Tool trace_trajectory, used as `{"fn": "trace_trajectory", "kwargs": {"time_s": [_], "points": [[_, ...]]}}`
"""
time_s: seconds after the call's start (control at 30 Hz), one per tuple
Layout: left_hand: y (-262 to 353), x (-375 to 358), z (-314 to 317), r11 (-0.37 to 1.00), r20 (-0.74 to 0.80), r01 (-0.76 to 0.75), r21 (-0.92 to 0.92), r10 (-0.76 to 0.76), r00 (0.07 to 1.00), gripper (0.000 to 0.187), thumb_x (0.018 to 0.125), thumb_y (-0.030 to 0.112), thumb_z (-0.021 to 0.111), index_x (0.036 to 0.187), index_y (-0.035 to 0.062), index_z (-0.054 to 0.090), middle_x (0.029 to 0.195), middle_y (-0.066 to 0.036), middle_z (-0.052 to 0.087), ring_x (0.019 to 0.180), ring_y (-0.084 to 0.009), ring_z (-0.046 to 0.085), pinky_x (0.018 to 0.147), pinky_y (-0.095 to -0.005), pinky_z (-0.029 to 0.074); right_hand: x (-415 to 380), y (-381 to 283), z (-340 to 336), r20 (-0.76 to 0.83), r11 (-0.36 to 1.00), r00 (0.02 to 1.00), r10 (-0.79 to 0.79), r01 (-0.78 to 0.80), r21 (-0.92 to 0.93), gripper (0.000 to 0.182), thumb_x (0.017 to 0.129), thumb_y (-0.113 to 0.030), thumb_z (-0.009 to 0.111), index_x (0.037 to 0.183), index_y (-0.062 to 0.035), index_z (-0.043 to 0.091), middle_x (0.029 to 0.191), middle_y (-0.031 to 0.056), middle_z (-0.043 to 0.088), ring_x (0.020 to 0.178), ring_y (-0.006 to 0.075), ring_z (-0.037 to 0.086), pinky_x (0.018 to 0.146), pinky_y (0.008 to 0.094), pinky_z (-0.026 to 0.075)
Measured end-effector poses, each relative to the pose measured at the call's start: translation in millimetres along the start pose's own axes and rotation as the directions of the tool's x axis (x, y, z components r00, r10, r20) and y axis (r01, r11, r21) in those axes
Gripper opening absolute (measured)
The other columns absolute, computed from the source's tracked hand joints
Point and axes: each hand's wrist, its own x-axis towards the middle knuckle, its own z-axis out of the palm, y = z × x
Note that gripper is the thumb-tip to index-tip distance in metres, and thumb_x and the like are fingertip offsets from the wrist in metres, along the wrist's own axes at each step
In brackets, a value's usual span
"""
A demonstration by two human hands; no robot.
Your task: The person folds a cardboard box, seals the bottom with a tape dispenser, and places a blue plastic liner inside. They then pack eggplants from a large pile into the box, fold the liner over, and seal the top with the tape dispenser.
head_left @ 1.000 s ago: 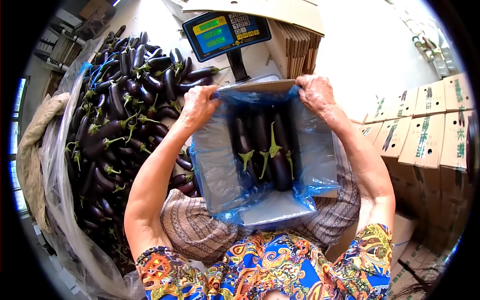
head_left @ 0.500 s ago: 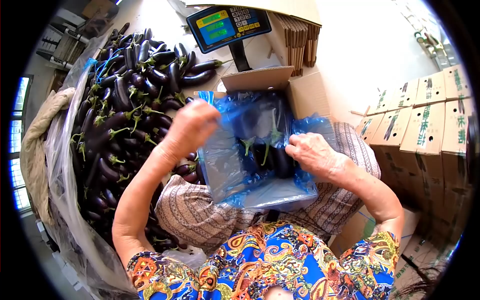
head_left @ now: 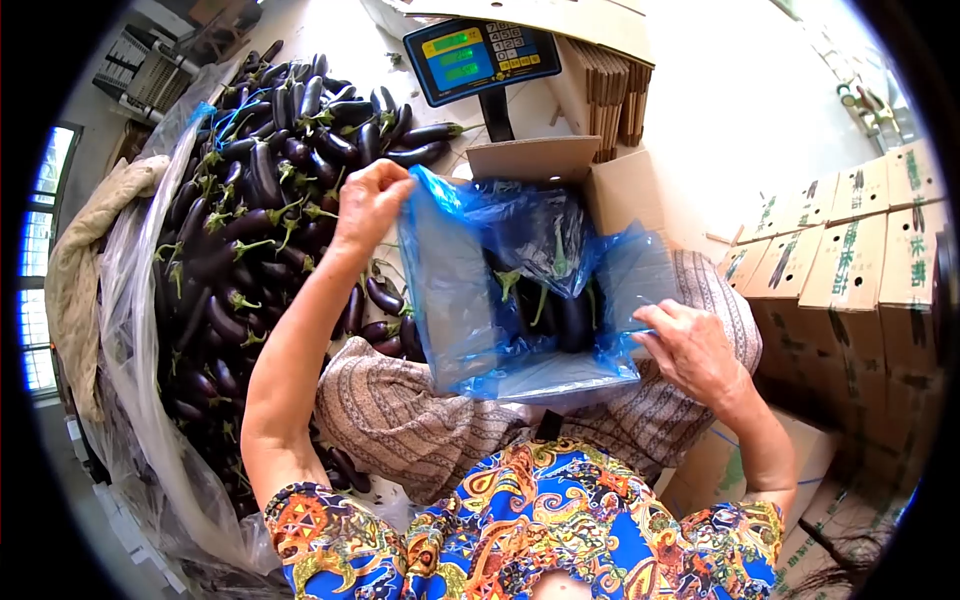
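A thin blue plastic bag lines an open cardboard box between my knees. Dark purple eggplants with green stems lie inside it, and a fold of the plastic covers those at the back. My left hand pinches the bag's upper left edge and holds it raised. At the right side of the box, my right hand has thumb and fingers closed at the edge of the bag, palm down.
A big heap of eggplants spreads on the left, bordered by clear plastic sheeting. Behind the box stands a digital scale display, with flattened cardboard beside it. Printed cartons are stacked on the right.
My left hand has moved left and up, stretching the bag's left side outward. My right hand has shifted right and down from the eggplants to the bag's right edge, which now stands spread.
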Motion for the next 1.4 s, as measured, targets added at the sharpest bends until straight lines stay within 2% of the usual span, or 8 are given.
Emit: {"fn": "trace_trajectory", "kwargs": {"time_s": [0.17,0.33,0.5,0.7,0.83,1.07,1.27,1.4], "points": [[78.9,-61.2,40.9,0.511,0.436,-0.793,0.331,0.662,0.609,0.007,0.082,0.0,0.058,0.087,0.0042,0.06,0.081,-0.011,0.06,0.075,-0.031,0.062,0.066,-0.0397,0.051,-33.9,-2.4,9.0,0.126,0.994,0.99,0.066,-0.077,0.083,0.018,0.088,-0.018,0.067,0.082,-0.0024,0.062,0.07,0.0161,0.061,0.069,0.0348,0.063,0.062,0.0447,0.049],[113.2,-96.8,27.9,0.791,0.703,-0.61,-0.036,0.454,0.547,0.027,0.082,0.007,0.069,0.109,0.0056,0.065,0.092,-0.012,0.064,0.086,-0.0284,0.065,0.074,-0.0384,0.053,-61.4,2.5,35.2,0.131,0.888,0.982,0.134,-0.177,0.425,0.034,0.089,-0.031,0.067,0.096,0.0031,0.067,0.085,0.021,0.068,0.076,0.0357,0.066,0.067,0.0413,0.052],[126.2,-127.5,3.2,0.961,0.492,-0.24,0.139,0.144,0.859,0.059,0.074,0.005,0.078,0.129,0.0053,0.056,0.113,-0.016,0.061,0.098,-0.026,0.065,0.082,-0.037,0.055,-71.9,2.2,48.9,0.545,0.299,0.769,0.335,-0.635,0.712,0.079,0.08,-0.034,0.077,0.142,0.0005,0.042,0.099,0.012,0.068,0.072,0.0134,0.061,0.061,0.029,0.05],[74.9,-193.5,30.6,0.329,0.796,-0.746,0.578,-0.028,0.605,0.074,0.072,0.017,0.078,0.137,0.0043,0.044,0.117,-0.012,0.053,0.114,-0.0296,0.05,0.093,-0.0407,0.045,-50.2,-34.2,96.8,0.365,-0.184,0.808,0.463,-0.316,0.931,0.045,0.087,-0.016,0.073,0.125,-0.0036,0.053,0.084,-0.0013,0.059,0.061,0.003,0.051,0.05,0.0171,0.04],[67.1,-191.2,35.6,0.413,0.845,-0.769,0.487,-0.002,0.534,0.024,0.081,0.01,0.065,0.104,0.0048,0.063,0.093,-0.01,0.059,0.094,-0.0288,0.059,0.078,-0.042,0.048,-62.2,-50.5,89.6,0.347,-0.183,0.803,0.485,-0.295,0.938,0.03,0.091,-0.009,0.066,0.119,-0.0056,0.058,0.081,-0.0028,0.058,0.058,0.0017,0.046,0.05,0.0164,0.038],[112.3,-117.8,23.2,0.938,0.521,-0.316,0.143,0.2,0.83,0.011,0.082,0.005,0.063,0.09,-0.0037,0.064,0.075,-0.015,0.063,0.064,-0.0203,0.063,0.063,-0.031,0.05,-51.1,-20.6,23.7,0.168,-0.242,0.912,0.374,-0.079,0.967,0.023,0.094,-0.007,0.058,0.116,-0.0041,0.062,0.074,-0.0028,0.054,0.056,0.0024,0.044,0.048,0.016,0.035],[120.3,-106.6,68.1,0.985,0.539,0.146,-0.09,-0.075,0.839,0.014,0.094,0.008,0.058,0.099,-0.0032,0.064,0.08,-0.001,0.063,0.075,-0.0089,0.059,0.07,-0.0248,0.049,-4.2,-4.8,21.5,-0.033,0.54,0.939,0.344,-0.169,0.825,0.084,0.079,-0.022,0.079,0.147,-0.0043,0.033,0.115,0.0155,0.06,0.069,0.0125,0.059,0.066,0.025,0.053],[118.2,-127.0,108.9,0.939,0.619,-0.197,-0.282,0.335,0.71,0.014,0.087,0.007,0.063,0.098,-0.002,0.067,0.078,-0.009,0.065,0.073,-0.0143,0.062,0.072,-0.0322,0.052,20.6,-22.0,64.0,-0.1,0.617,0.995,0.015,0.07,0.784,0.075,0.074,-0.014,0.077,0.14,-0.0058,0.043,0.124,0.02,0.06,0.088,0.0226,0.068,0.081,0.0343,0.054]]}}
